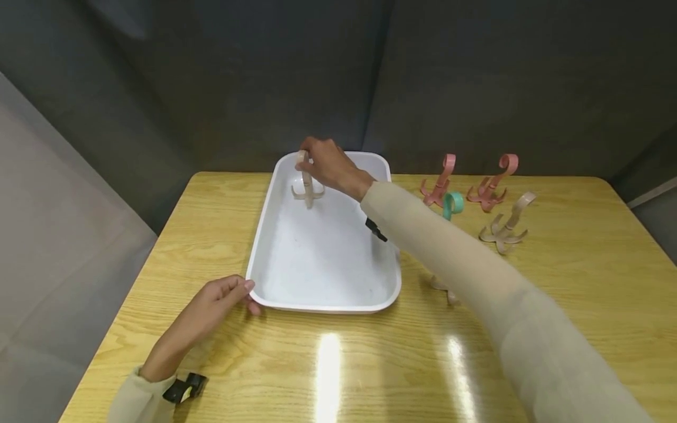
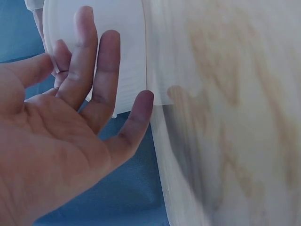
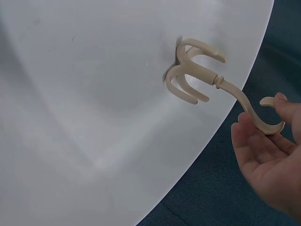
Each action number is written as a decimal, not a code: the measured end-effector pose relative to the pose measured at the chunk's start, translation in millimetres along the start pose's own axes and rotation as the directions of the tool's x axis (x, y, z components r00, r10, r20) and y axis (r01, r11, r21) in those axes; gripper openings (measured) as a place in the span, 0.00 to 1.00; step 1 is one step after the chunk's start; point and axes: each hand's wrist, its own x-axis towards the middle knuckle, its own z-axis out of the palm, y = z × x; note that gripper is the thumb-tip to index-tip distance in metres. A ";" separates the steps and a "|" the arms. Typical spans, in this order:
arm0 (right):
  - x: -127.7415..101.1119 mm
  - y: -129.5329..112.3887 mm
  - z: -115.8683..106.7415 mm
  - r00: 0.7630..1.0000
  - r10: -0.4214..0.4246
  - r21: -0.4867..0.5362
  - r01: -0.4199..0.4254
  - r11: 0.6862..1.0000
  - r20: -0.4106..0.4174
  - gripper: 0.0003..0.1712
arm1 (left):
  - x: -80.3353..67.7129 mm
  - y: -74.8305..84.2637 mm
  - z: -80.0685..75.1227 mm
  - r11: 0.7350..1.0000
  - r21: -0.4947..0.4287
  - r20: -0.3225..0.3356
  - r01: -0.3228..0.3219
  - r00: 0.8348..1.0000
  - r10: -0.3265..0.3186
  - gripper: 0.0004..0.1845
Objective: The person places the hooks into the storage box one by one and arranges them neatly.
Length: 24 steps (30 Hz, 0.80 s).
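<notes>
One beige hook pinched in our right hand.
We have it by the curled top, stem near upright, prongs down in the far-left corner of the white tray; right forearm reaches diagonally over the tray's right side. Our left hand pinches the near-left rim, thumb on top, outer fingers spread loose; left forearm angles in low over the table.
</notes>
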 end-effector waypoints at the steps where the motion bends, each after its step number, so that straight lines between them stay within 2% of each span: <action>1: -0.1 0.0 -0.4 1.000 0.002 -0.004 -0.002 1.000 0.001 0.25 | -0.1 0.1 0.0 1.000 0.001 -0.001 0.000 1.000 0.000 0.22; 24: -1.6 0.4 -8.0 0.996 0.075 -0.017 -0.075 0.997 0.041 0.30 | 2.2 -1.1 -2.2 1.000 -0.006 0.018 -0.008 1.000 0.008 0.22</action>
